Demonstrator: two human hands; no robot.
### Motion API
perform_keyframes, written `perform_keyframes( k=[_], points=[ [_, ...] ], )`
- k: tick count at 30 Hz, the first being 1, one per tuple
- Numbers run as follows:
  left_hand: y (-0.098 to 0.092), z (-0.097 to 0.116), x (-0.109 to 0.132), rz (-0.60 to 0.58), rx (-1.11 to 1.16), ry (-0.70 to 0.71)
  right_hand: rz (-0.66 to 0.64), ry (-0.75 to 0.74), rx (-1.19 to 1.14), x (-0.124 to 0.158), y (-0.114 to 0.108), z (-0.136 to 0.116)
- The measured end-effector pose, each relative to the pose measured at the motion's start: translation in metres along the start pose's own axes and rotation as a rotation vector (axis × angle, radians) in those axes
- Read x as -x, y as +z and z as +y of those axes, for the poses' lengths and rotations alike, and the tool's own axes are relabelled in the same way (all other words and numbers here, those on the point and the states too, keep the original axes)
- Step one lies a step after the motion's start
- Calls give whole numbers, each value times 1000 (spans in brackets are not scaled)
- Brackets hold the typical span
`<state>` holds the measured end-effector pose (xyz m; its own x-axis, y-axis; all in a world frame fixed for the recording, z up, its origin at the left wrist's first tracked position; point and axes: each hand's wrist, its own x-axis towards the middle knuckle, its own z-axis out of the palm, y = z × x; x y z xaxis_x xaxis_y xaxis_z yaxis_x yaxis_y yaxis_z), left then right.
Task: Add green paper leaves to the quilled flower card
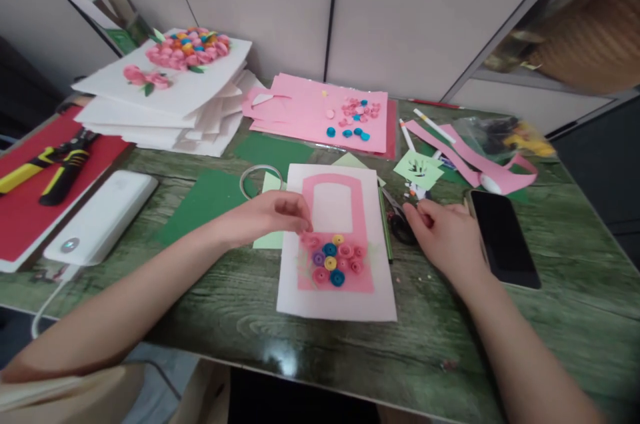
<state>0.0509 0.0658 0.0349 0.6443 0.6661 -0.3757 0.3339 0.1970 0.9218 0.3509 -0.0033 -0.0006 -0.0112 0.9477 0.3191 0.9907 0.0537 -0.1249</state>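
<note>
A white card [336,306] lies on the table in front of me, bearing a pink paper basket shape [357,204] with a tall handle. Rolled paper flowers [330,263] in pink, blue, yellow and purple cover the basket's body, with pale green leaves at the sides. My left hand [280,216] is pinched at the upper left of these flowers, its fingertips at a pink rolled flower [311,240]; whether they grip it is hard to see. My right hand [450,234] rests on the table with curled fingers, between dark-handled scissors [400,224] and a black phone [505,237]. Whatever it may hold is hidden.
Behind the card, pink sheets [300,114] carry loose paper rolls [360,111]. White sheets [165,121] with finished flowers are stacked at back left. Pliers [60,164], a white power bank [103,214], green paper [210,204], a ring [261,179] and a pink strip [450,147] lie around.
</note>
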Motion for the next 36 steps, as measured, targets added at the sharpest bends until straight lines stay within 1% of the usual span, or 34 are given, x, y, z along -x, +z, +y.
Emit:
perform_keyframes(
  k=[2,4,7,8,9,11,13,15,18,20,24,27,29,31,36],
  points=[
    [7,-5,11,-14,33,-40,-2,-3,-1,0,0,-2],
    [9,-7,17,-19,9,-47,-13,-3,6,0,0,-3],
    [5,-5,23,22,-138,-4,-31,5,21,0,0,-4],
    [3,-3,25,9,-205,0,-36,7,22,0,0,-5],
    [0,-2,28,-30,-281,-8,-36,9,22,0,0,-5],
    [-4,0,35,-161,-454,-34,-40,14,27,1,0,-5],
    [-4,2,44,-276,-609,-22,-49,20,39,1,0,-5],
    [1,4,53,-356,-710,30,-63,29,48,1,1,-5],
    [14,5,64,-504,-771,149,-60,31,48,2,4,-5],
    [24,3,68,-555,-838,210,-48,15,46,2,6,-6],
    [42,-9,70,-543,-1018,291,-25,-1,42,2,9,-9],
    [49,-20,70,-504,-1127,306,-18,-6,36,0,10,-11],
    [50,-23,70,-494,-1131,311,-18,-9,41,0,11,-12],
    [47,-21,70,-499,-1050,265,-15,-14,44,0,11,-12],
    [32,-8,69,-428,-659,169,14,-38,24,1,10,-14]
  ],
)
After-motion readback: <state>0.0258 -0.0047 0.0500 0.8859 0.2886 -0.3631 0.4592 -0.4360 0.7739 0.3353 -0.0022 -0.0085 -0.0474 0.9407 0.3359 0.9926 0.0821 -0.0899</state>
